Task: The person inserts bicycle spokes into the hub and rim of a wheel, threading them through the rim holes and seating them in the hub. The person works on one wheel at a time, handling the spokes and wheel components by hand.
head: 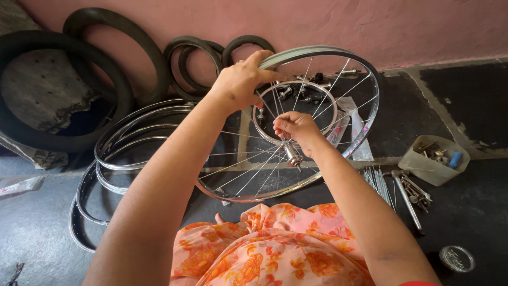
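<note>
A spoked bicycle wheel rim (365, 79) stands tilted in front of me, its lower edge near my lap. My left hand (241, 82) grips the rim's top edge. At the wheel's middle, my right hand (297, 130) pinches a thin spoke just above the metal hub (292, 155). Silver spokes fan out from the hub to the rim. Orange flowered cloth (275, 249) covers my lap below the wheel.
Bare metal rims (114, 143) lie stacked at the left. Black tyres (63, 85) lean on the pink wall. A smaller ring with hubs (296, 92) lies behind the wheel. Loose spokes (378, 180), a wrench (410, 198), a beige parts tub (431, 167) and a small tin (456, 258) sit right.
</note>
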The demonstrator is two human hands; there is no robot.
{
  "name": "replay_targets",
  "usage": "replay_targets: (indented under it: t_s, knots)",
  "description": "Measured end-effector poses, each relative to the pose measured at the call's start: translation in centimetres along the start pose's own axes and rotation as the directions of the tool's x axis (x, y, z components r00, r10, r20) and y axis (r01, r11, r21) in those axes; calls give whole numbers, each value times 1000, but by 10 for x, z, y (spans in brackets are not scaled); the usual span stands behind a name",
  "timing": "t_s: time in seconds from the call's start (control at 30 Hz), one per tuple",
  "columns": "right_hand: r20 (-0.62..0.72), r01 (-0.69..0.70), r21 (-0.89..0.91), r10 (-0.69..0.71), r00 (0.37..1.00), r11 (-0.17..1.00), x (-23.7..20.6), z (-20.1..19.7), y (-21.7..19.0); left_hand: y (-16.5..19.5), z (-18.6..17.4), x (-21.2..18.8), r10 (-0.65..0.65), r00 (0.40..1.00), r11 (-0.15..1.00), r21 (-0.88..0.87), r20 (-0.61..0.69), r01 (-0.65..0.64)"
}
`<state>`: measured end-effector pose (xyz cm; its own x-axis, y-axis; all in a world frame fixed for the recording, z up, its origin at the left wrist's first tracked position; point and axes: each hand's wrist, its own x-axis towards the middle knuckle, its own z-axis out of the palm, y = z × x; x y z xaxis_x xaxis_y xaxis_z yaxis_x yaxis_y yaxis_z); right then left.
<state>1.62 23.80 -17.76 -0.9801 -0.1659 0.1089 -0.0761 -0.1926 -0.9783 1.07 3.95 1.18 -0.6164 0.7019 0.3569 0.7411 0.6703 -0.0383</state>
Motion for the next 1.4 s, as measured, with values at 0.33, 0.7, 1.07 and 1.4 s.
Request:
replay_targets:
  t_s: [0.33, 0.7, 1.07, 1.4]
  knots:
    - [34, 31, -50, -29, 999, 998, 4, 4, -3, -4, 3, 1, -6, 1000, 1000, -4, -17, 6]
    - [30, 4, -11, -3, 1000, 1000, 10, 8, 2, -10, 5, 3, -40, 999, 998, -52, -13, 39]
    - [-97, 428, -775, -756, 648, 466, -77, -9, 57, -14, 8, 3, -76, 997, 996, -51, 0, 76]
    - [-84, 157, -759, -335, 939, 632, -127, 9, 134, -11, 7, 0, -61, 997, 996, -67, -42, 58]
